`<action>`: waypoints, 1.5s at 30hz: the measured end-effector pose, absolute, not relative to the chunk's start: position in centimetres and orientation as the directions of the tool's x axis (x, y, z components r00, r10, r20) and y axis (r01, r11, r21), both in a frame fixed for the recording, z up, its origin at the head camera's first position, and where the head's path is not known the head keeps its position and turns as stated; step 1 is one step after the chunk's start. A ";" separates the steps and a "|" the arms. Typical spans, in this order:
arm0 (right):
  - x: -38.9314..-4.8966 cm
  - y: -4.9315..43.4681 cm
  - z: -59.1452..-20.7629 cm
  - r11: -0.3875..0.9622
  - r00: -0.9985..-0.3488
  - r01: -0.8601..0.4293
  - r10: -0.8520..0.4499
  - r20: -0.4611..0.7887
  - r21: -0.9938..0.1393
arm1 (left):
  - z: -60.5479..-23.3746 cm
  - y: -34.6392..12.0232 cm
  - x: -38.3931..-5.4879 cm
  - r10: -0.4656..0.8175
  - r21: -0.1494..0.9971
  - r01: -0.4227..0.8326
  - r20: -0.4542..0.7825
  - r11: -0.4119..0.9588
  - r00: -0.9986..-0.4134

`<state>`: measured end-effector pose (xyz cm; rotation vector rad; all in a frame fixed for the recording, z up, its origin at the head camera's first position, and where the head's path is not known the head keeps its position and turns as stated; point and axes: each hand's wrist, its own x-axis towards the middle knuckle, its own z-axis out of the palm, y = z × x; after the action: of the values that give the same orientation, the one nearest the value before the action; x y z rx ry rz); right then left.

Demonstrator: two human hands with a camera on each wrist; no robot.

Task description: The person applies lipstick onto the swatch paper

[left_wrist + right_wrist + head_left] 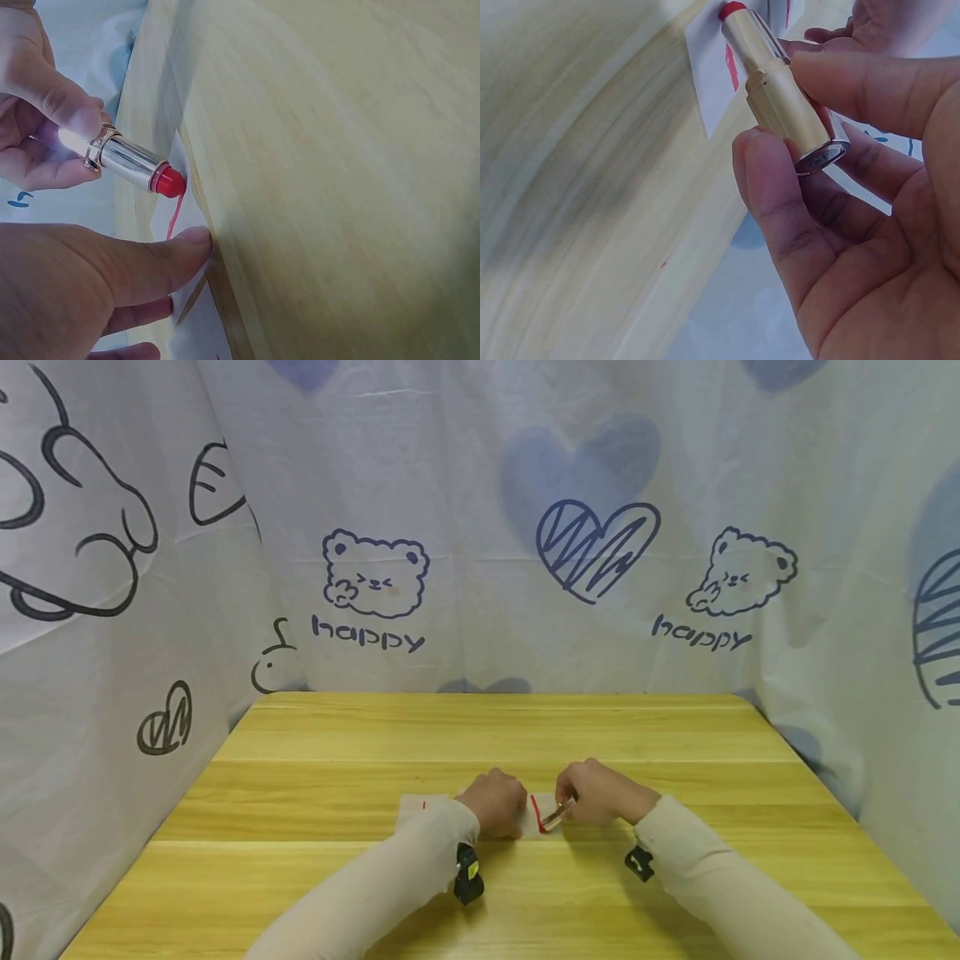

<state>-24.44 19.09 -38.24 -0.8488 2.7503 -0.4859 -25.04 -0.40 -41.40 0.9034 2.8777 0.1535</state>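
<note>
My right hand point(597, 791) pinches a lipstick point(784, 109) in a shiny gold tube, between thumb and fingers. Its red tip point(171, 182) touches or hovers just over a small white paper point(709, 71), at the end of a red line point(536, 811). My left hand point(497, 804) presses with its thumb near the edge of that paper, the other fingers bent beneath. A second white paper point(414, 808) with a short red mark shows to the left, partly covered by the left hand and sleeve. In the left wrist view, bare wood separates two papers.
The papers lie on a wood-grain table point(337, 777). A small red smudge point(666, 260) marks the table in the right wrist view. White curtains point(465, 468) with drawn bears and hearts hang behind and at both sides. Each wrist carries a small black device point(468, 873).
</note>
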 end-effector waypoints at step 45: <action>-23.8 18.4 -36.7 0.665 -0.871 -0.463 -0.464 0.162 -0.586 | -37.8 -6.4 -24.2 0.542 0.545 0.501 0.099 0.672 -0.835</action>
<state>-23.81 18.35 -36.68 -0.7983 2.8652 -1.0082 -24.16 -6.42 -37.83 0.8768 2.8073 0.8820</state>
